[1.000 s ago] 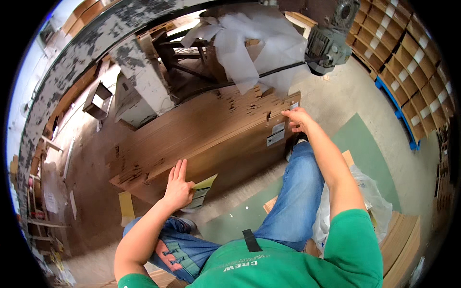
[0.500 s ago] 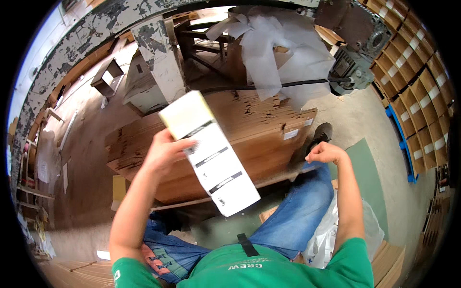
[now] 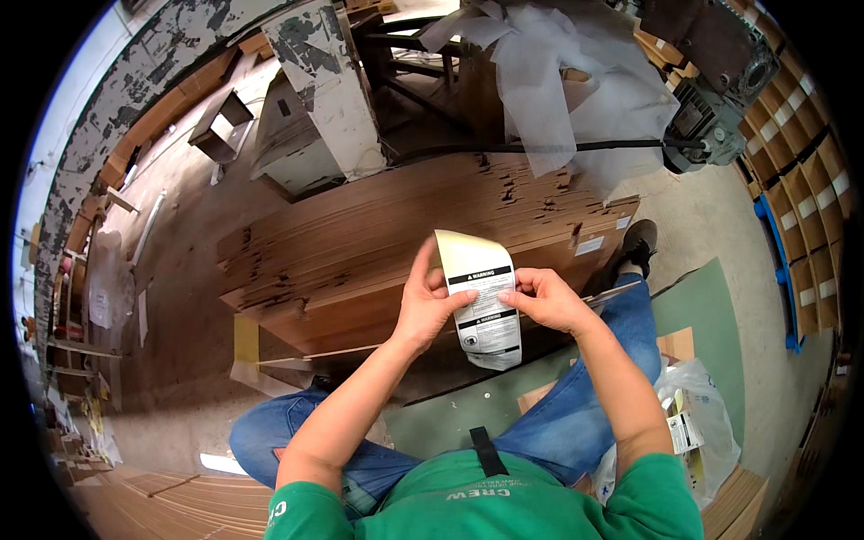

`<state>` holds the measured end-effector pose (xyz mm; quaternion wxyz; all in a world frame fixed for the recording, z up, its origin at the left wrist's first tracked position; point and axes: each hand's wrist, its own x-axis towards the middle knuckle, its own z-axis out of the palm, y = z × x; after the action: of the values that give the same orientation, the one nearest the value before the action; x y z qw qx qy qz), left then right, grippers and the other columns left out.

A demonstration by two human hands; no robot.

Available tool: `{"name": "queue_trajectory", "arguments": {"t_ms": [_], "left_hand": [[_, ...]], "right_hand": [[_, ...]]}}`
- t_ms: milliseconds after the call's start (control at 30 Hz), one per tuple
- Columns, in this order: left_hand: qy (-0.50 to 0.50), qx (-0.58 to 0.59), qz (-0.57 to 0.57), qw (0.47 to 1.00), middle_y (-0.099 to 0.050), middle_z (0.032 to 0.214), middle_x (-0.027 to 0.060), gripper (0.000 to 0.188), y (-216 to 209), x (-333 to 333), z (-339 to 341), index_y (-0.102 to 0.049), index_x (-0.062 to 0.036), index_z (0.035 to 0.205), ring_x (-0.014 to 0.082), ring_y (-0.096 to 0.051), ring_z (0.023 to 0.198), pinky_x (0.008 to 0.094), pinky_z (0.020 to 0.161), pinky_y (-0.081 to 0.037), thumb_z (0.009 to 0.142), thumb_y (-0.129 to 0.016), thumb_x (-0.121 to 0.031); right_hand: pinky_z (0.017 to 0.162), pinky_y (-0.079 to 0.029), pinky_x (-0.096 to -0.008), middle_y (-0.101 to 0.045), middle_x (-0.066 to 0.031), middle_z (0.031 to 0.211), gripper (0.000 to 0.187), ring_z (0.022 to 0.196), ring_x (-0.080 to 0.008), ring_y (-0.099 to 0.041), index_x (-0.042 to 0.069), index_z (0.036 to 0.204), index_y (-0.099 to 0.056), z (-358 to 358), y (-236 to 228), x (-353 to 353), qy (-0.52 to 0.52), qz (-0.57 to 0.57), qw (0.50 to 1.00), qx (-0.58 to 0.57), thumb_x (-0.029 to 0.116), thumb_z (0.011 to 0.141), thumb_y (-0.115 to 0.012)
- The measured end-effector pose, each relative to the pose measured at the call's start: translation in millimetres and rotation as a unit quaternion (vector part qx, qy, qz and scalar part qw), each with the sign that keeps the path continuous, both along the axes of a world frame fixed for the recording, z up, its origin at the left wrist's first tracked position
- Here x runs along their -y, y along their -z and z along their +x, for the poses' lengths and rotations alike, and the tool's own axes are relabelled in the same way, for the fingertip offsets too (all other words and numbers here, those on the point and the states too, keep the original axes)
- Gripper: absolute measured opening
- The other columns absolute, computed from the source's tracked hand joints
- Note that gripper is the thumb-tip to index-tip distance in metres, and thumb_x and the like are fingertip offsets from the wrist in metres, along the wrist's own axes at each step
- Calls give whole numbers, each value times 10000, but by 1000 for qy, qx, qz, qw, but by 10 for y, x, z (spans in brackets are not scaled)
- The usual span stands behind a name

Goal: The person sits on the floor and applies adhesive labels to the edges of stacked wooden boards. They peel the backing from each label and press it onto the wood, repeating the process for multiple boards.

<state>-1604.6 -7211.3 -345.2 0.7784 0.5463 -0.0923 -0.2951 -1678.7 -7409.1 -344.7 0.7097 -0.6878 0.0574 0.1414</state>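
Observation:
A strip of printed labels (image 3: 486, 310), white with black bands and a yellowish upper end, is held up in front of me. My left hand (image 3: 430, 301) grips its left edge, thumb on the printed face and fingers behind. At the right edge my right hand (image 3: 544, 301) pinches the strip between thumb and fingers. The strip's two ends curl away from me. Beyond and below it lies a stack of flat brown cardboard (image 3: 360, 247) with torn, ragged edges.
A clear plastic bag (image 3: 711, 396) with printed labels inside lies by my right leg, near a green mat (image 3: 711, 315). Translucent wrap (image 3: 576, 90) hangs beside a motor (image 3: 702, 126) at the back. Stacked cartons (image 3: 801, 207) rise on a blue pallet (image 3: 778, 270) to the right.
My right hand has come left to the label strip and taken hold of its right edge. My left hand has moved right with the strip, which is now more upright and curled.

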Motion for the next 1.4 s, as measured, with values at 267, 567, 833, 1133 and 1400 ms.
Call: {"name": "queue_trajectory", "arguments": {"t_ms": [267, 567, 833, 1133, 1400], "left_hand": [[197, 71, 101, 973, -598, 1116, 62, 491, 85, -30, 13, -533, -27, 1230, 141, -575, 974, 275, 855, -476, 759, -642, 57], [149, -74, 41, 985, -630, 1035, 87, 424, 292, 180, -299, -534, 23, 1199, 141, -616, 867, 260, 774, -515, 782, -575, 90], [156, -165, -24, 974, -594, 1129, 87, 388, 307, 108, -542, -479, 29, 1254, 142, -559, 1025, 296, 920, -433, 870, -499, -24], [181, -192, -74, 962, -586, 1155, 92, 812, 260, 116, -510, -473, 37, 1254, 169, -533, 1070, 319, 974, -359, 907, -183, -637], [186, -218, -10, 958, -612, 1097, 99, 806, 433, 197, -405, -518, 35, 1206, 176, -550, 1024, 323, 931, -388, 904, -199, -640]], "right_hand": [[744, -501, -280, -624, -66, 983, 266, 839, -126, -592, 6, 1056, -583, -299, -97, -82, 125, -84, 988, 32, 122, 827, -652], [764, -469, -345, -589, -82, 947, 232, 896, -255, -524, 61, 914, -646, -346, 66, -133, 88, -391, 846, 351, 53, 688, -697], [757, -452, -350, -592, -55, 878, 193, 852, -252, -520, 36, 842, -632, -555, 51, -195, 110, -407, 826, 374, 22, 660, -693], [770, -432, -353, -595, -36, 855, 140, 843, -241, -519, 46, 776, -613, -484, 19, -217, 95, -403, 818, 399, 23, 655, -679], [784, -425, -354, -589, -23, 821, 127, 849, -236, -524, 49, 748, -589, -527, -4, -174, 64, -432, 789, 431, 21, 647, -659]]}}
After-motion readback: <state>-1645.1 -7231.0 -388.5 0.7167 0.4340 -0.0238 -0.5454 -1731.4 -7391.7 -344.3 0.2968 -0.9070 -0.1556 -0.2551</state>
